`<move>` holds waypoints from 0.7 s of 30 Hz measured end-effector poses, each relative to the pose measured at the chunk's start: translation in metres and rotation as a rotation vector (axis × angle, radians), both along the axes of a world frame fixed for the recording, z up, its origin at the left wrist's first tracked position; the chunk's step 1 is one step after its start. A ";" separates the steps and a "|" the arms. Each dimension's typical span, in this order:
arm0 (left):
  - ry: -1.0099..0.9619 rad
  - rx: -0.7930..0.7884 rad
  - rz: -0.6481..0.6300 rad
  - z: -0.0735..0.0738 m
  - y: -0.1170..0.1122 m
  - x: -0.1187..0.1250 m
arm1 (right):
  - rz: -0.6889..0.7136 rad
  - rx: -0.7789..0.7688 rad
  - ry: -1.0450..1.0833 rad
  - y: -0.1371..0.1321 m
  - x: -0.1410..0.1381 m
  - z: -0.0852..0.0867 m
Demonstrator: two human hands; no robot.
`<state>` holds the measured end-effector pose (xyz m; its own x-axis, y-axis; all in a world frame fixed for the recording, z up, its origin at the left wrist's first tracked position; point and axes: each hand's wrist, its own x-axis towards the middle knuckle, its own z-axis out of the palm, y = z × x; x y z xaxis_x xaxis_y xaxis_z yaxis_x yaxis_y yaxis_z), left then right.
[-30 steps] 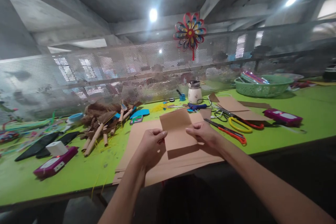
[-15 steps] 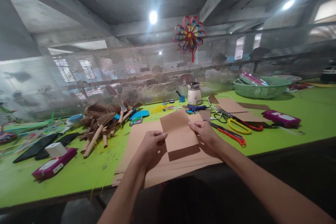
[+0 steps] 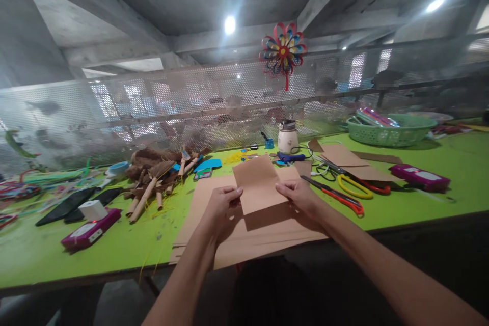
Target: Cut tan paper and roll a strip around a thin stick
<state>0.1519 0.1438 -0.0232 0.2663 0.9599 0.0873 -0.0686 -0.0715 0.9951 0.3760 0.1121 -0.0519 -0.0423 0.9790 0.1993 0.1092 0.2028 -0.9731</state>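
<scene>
The green worktop point(image 3: 34, 260) spreads out beneath and to both sides of the hands. Under both hands lie large brown sheets point(image 3: 208, 193), stacked, with their near edge toward the person. A green basket point(image 3: 397, 135) sits well beyond the right hand and to its right. Left of the left hand is a heap of brown rolls and fibre point(image 3: 151, 173); closer to the person on that side lies a purple box point(image 3: 86, 234) with a pale panel, any print on it too small to read.

The brown paper piece point(image 3: 260, 183) is held between the hands above the sheets. It looks nearly square, so its long axis cannot be told; it points away from the person, leaning slightly left. The left hand point(image 3: 222, 206) pinches its left edge narrowly, thumb on top. The right hand point(image 3: 301, 196) pinches the right edge likewise. A blue glue gun point(image 3: 291, 158) lies beyond the right hand.
</scene>
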 end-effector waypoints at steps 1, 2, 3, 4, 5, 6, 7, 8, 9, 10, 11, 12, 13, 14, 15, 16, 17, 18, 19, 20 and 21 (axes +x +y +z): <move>-0.015 -0.023 -0.001 0.000 0.001 0.000 | 0.000 0.020 -0.007 0.000 0.000 0.000; -0.027 -0.046 -0.002 -0.001 0.001 0.000 | -0.003 0.038 -0.008 0.000 0.000 0.001; -0.037 -0.068 0.000 -0.001 0.002 -0.001 | -0.006 0.048 -0.005 -0.001 0.000 0.001; -0.046 -0.086 0.005 -0.002 0.002 -0.001 | -0.004 0.047 -0.003 -0.002 -0.001 0.002; -0.056 -0.102 0.012 -0.002 0.003 -0.002 | 0.010 0.031 -0.004 -0.003 -0.001 0.003; -0.067 -0.116 0.021 -0.002 0.004 -0.003 | 0.033 0.002 -0.009 -0.004 -0.002 0.003; -0.079 -0.129 0.033 -0.003 0.004 -0.003 | 0.065 -0.036 -0.019 -0.006 -0.002 0.004; -0.089 -0.140 0.043 -0.003 0.005 -0.004 | 0.096 -0.069 -0.031 -0.007 -0.002 0.004; -0.097 -0.148 0.050 -0.004 0.006 -0.004 | 0.119 -0.082 -0.047 -0.008 -0.002 0.005; -0.099 -0.153 0.053 -0.005 0.007 -0.005 | 0.128 -0.073 -0.063 -0.009 -0.002 0.005; -0.098 -0.153 0.053 -0.006 0.008 -0.005 | 0.126 -0.048 -0.078 -0.009 -0.002 0.005; -0.096 -0.148 0.052 -0.007 0.008 -0.005 | 0.121 -0.015 -0.092 -0.010 -0.002 0.005; -0.093 -0.136 0.051 -0.008 0.009 -0.005 | 0.116 0.020 -0.102 -0.010 -0.002 0.005; -0.092 -0.120 0.048 -0.009 0.010 -0.005 | 0.110 0.046 -0.110 -0.010 -0.001 0.004; -0.093 -0.105 0.043 -0.009 0.010 -0.005 | 0.106 0.060 -0.117 -0.009 -0.001 0.004; -0.094 -0.089 0.037 -0.008 0.009 -0.005 | 0.097 0.069 -0.127 -0.009 -0.001 0.004; -0.094 -0.072 0.032 -0.007 0.008 -0.005 | 0.080 0.079 -0.146 -0.008 -0.001 0.003; -0.091 -0.051 0.027 -0.006 0.007 -0.005 | 0.057 0.095 -0.172 -0.008 -0.001 0.003; -0.081 -0.025 0.023 -0.005 0.005 -0.005 | 0.031 0.115 -0.208 -0.007 -0.001 0.002; -0.066 0.008 0.023 -0.003 0.003 -0.005 | 0.007 0.138 -0.249 -0.006 -0.001 0.001; -0.044 0.049 0.026 0.000 0.001 -0.005 | -0.017 0.165 -0.285 -0.004 -0.001 0.000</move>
